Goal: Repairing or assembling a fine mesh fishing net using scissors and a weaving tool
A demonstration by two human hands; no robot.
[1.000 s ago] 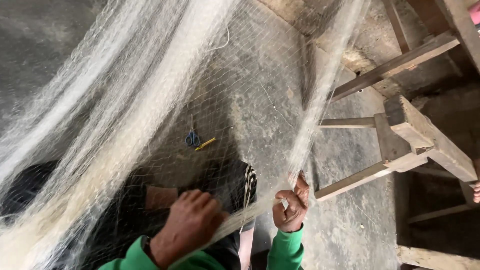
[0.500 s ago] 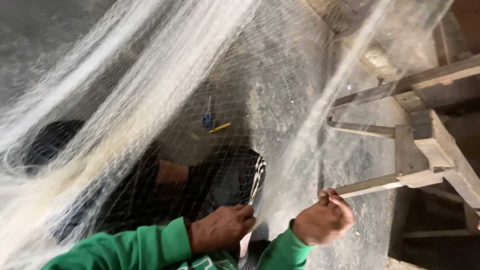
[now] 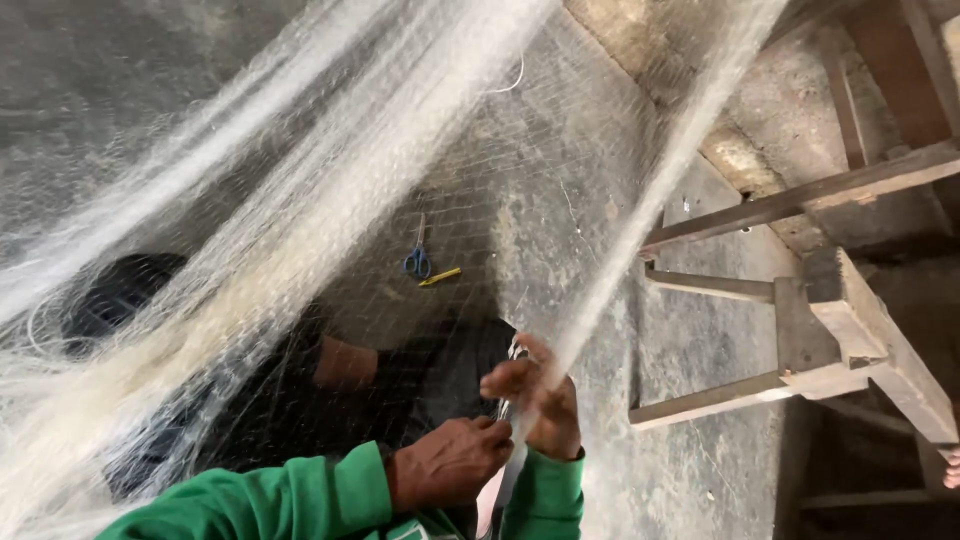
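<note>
From the head camera, your two hands meet low in the middle of the view, both working the fishing net (image 3: 330, 200), a pale, fine mesh that hangs across most of the picture. Take the blue-handled scissors (image 3: 418, 260) on the concrete floor (image 3: 560, 200) as your landmark: your hands are well below them and a little to the right.

Your right hand (image 3: 535, 400) is closed around a gathered strand of the net, fingers curled over it, and that strand runs up and to the right from your fist as a tight white band. Your left hand (image 3: 450, 462) sits just beside and below the right one, touching it, knuckles up and fingers bent inward on the same bunched strand; how hard it grips you cannot tell, since the fingertips are hidden. Both wrists come out of green sleeves (image 3: 300, 495).

A small yellow tool (image 3: 440, 277) lies just right of the scissors, nearly touching them. Well to the left of the scissors, a dark round thing (image 3: 120, 295) shows through the mesh. Far to the right of the scissors stands a rough wooden frame (image 3: 830, 320) of beams and rails. Below the scissors, your dark-clothed legs lie under the net.
</note>
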